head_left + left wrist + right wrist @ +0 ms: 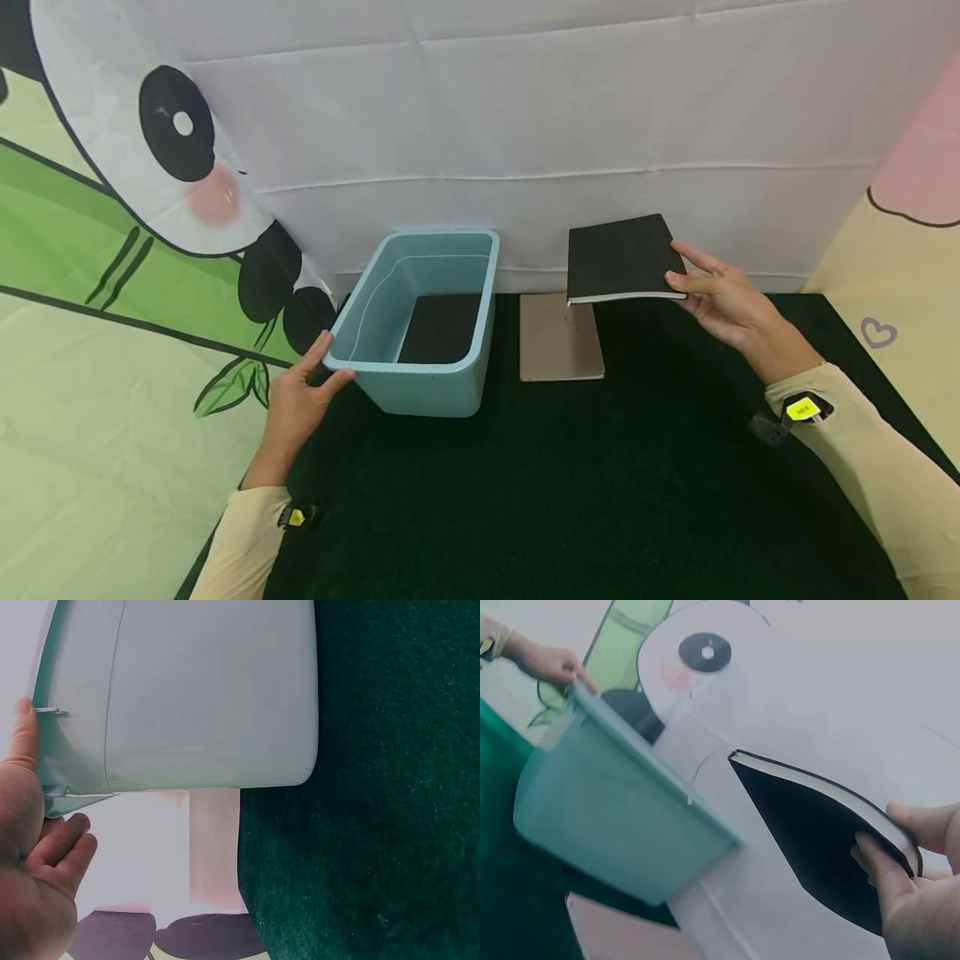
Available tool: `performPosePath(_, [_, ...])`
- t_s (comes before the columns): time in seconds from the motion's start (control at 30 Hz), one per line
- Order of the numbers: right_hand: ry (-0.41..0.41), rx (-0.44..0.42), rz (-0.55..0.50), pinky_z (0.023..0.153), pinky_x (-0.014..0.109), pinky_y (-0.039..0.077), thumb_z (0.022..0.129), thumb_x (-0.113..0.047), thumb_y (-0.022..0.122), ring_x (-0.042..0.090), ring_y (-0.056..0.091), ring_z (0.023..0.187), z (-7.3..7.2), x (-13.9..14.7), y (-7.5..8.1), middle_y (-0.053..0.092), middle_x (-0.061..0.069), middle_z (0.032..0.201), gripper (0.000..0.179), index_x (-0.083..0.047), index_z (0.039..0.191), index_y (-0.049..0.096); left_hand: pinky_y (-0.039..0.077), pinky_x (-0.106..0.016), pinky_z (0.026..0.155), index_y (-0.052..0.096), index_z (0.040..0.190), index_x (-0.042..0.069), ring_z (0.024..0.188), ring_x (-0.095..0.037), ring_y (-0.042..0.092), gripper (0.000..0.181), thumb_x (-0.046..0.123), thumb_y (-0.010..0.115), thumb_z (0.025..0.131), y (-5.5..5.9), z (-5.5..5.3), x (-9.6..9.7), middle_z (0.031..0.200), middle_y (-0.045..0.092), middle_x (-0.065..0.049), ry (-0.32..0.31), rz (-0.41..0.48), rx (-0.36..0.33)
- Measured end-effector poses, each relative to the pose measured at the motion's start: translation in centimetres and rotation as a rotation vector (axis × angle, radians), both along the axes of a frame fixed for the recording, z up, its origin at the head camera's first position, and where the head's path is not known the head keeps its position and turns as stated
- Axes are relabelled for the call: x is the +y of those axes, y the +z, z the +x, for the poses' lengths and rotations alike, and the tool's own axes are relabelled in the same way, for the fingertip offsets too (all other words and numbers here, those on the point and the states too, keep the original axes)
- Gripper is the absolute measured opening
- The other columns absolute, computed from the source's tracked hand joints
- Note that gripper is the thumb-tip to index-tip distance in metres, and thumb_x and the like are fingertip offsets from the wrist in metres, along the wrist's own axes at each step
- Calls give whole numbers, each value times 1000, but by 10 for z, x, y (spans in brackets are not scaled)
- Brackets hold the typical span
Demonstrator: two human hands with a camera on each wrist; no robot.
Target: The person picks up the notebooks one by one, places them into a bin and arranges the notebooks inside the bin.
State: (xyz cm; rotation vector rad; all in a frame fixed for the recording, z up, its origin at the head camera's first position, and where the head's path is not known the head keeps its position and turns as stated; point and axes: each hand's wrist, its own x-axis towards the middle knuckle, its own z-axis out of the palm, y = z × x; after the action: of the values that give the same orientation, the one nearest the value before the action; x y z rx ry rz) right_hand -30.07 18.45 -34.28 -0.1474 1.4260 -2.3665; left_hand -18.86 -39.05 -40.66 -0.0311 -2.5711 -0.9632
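Observation:
My left hand (296,407) grips the near left corner of a light blue plastic bin (420,393), its thumb on the rim and its other fingers round the outer side. Inside the bin a flat black item (442,329), like a notebook cover, lies on the bottom. My right hand (726,307) pinches a black notebook (622,257) by its right edge, thumb on one cover and fingers on the other. The notebook is raised off the table, right of the bin. From it hangs a thin pale ribbon (696,776). Below it lies a pinkish-brown notebook (558,350).
A dark green cloth (600,492) covers the table. Behind it hangs a white backdrop (540,108) with a cartoon panda print on the left. The bin stands close to that backdrop, beside the pinkish-brown notebook.

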Motion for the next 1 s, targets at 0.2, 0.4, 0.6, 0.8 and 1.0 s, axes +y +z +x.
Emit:
performPosePath(0.2, [-17,23,-37,86,14,52,101,2,56,4,62,103,-3,-27,24,-13,-2,171,76,-24,164,23,39,-66,109,40,157,26,143,-41,43,74,37,75,93,1,-2,0,160,39,-3,2,0,1])
performPosePath(0.4, [-30,33,-90,89,18,55,99,5,59,9,66,102,-6,-58,36,34,5,149,75,-19,163,28,39,-65,109,41,157,24,142,-41,44,74,36,76,93,-2,-2,0,160,40,-3,2,-5,8])
performPosePath(0.6, [-3,42,-120,83,17,56,100,7,56,9,66,91,-10,-95,40,20,10,161,73,-19,162,31,40,-64,109,41,157,26,142,-41,45,74,34,76,92,-4,-2,0,160,40,-3,6,-8,26])
performPosePath(0.8, [45,26,-154,81,17,57,100,9,54,10,65,92,-12,-126,38,4,8,169,71,-18,162,32,39,-65,110,41,157,26,142,-42,44,74,34,76,93,-4,-2,1,160,40,-4,6,-2,20])
performPosePath(1.0, [66,17,-173,81,16,57,100,10,54,9,66,93,-12,-154,35,4,9,170,71,-19,161,34,39,-66,109,41,157,27,142,-42,44,73,34,76,93,-4,-1,0,160,40,-5,8,3,18])
